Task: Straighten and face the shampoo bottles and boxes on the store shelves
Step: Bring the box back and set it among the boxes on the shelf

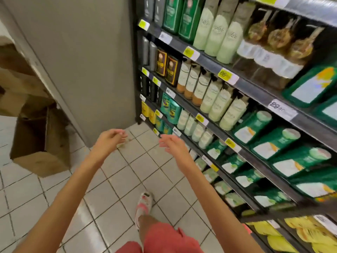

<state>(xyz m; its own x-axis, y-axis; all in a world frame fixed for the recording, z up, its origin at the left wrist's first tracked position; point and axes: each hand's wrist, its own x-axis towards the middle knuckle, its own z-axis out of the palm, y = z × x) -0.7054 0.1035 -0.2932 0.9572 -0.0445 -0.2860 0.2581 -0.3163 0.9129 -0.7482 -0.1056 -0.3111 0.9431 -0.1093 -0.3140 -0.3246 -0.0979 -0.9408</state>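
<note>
The shelving unit (259, 93) fills the right of the frame, its shelves running from upper centre to lower right. Boxes (187, 17) stand towards the left end of the top shelf, with bottles (218, 31) just to their right. Price tags (228, 76) sit on the shelf edges. A wall panel (82, 61) stands left of the unit. Cardboard boxes (40, 143) sit on the tiled floor (118, 189) at the left edge. The left grip (109, 138) and right grip (173, 145) hang over the floor at centre, apart, with a shoe (145, 203) below them.
</note>
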